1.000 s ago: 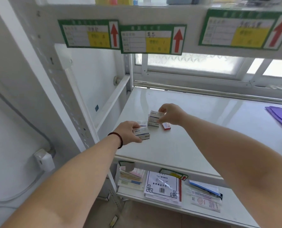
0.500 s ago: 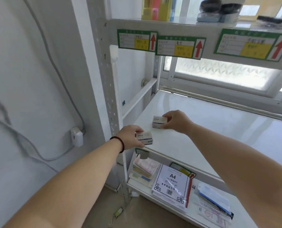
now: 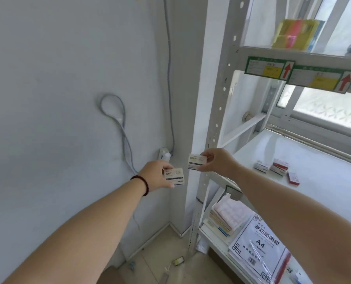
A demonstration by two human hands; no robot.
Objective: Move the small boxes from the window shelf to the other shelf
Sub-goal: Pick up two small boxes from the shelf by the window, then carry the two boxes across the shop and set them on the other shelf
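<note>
While gripped in each hand [image 3: 157, 177] [image 3: 216, 161], two printed boxes [image 3: 173, 176] [image 3: 197, 161]; "A4" paper pack [image 3: 259, 250] below.

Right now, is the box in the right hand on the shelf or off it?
Off: the right hand holds the box in the air, left of the shelf.

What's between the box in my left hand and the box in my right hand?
Nothing solid. In the head view, only a narrow gap of air against the wall separates the left-hand box from the right-hand box; they don't touch.

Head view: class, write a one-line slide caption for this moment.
Each hand, left and right, holds a small box clear of the window shelf, where more boxes remain.
</note>
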